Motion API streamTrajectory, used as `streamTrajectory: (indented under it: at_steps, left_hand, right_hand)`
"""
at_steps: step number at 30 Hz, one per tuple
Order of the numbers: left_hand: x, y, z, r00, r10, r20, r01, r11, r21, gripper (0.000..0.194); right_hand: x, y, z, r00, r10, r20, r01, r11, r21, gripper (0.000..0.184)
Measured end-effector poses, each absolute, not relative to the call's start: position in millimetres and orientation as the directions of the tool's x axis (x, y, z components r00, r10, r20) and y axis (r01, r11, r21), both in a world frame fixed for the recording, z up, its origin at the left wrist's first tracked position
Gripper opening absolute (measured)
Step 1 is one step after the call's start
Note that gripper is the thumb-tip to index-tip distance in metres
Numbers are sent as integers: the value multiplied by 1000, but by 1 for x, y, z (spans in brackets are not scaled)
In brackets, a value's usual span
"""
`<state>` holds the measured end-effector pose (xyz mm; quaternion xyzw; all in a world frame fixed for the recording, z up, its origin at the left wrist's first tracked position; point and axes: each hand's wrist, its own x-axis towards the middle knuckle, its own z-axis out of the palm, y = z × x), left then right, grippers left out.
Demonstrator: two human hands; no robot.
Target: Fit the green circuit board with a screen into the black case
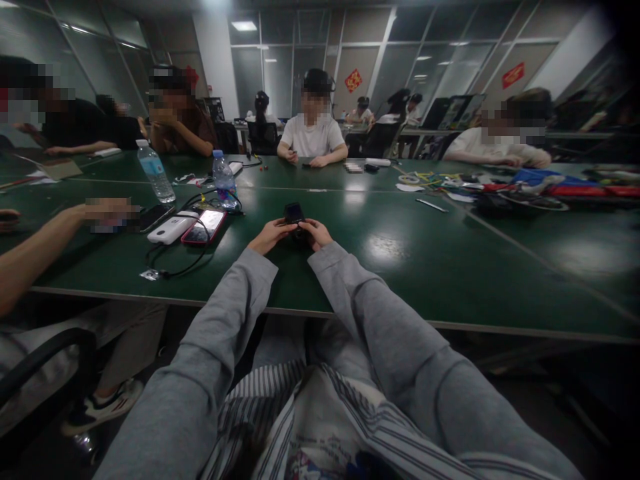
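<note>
Both arms reach forward over the green table (350, 280). Between my hands, close above or on the tabletop, is a small black device (294, 213) with a dark square panel tilted up, rather like a compact camera. My left hand (274, 235) grips its left side, fingertips at the base of the panel. From the right, my right hand (316, 233) closes on the other side. The fingers cover much of its lower body, so its exact kind cannot be made out.
To the left lie a white power bank (173, 228), a red-cased phone (204, 227) and a black cable (193, 268). Two water bottles (156, 172) stand behind them. A neighbour's forearm (45, 247) rests at far left. A pen (432, 205) and tangled cables (440, 181) lie right.
</note>
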<state>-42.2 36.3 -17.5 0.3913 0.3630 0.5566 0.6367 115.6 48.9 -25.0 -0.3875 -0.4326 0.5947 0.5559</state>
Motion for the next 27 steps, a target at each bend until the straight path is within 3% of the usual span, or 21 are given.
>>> streamTrajectory:
  at_steps: [14,18,22,27]
  left_hand:
    - [-39,32,-15,169,986,3,-472,78,878,33]
    - [-38,30,-14,235,971,-40,-518,160,840,15]
    - [-40,25,-9,290,945,-148,-562,294,773,33]
    - [-42,22,-5,268,946,-180,-627,313,714,36]
  right_hand:
    - [114,52,-27,-59,998,14,-378,-9,-926,32]
    - [114,56,-31,-64,997,34,-332,11,-943,35]
    - [113,58,-34,-122,991,63,-245,31,-969,33]
    - [111,55,-32,-184,980,75,-217,34,-976,32]
